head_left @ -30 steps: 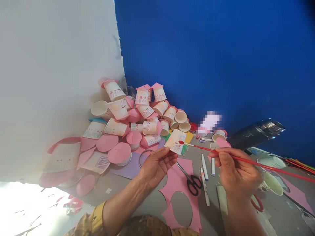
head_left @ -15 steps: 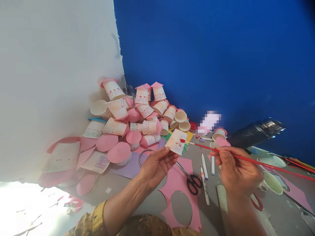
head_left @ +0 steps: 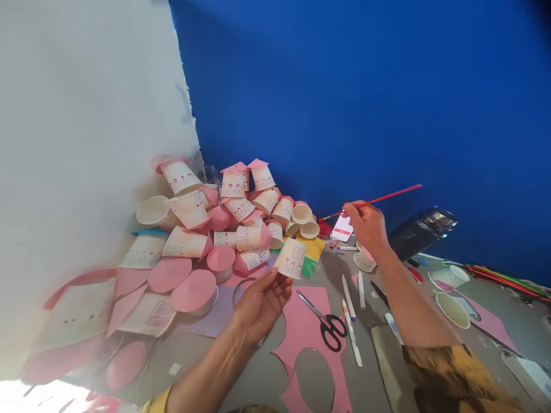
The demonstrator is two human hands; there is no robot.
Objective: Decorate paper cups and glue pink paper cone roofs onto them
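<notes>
Blue wall (head_left: 344, 103), red-speckled white cup (head_left: 291, 258)

Looks like smooth, matt paper on the cup (head_left: 291, 258), much the same on the pink sheet (head_left: 297, 330). Shows a glossy red finish along the brush (head_left: 390, 195), bright metal at the blades of the scissors (head_left: 311, 305) and black plastic at their handles. Gleams like polished metal at the top of the bottle (head_left: 411, 236), duller and darker below. Appears smooth, white plastic on the markers (head_left: 353, 339), soft, matt cloth on the sleeve (head_left: 456, 373).
</notes>
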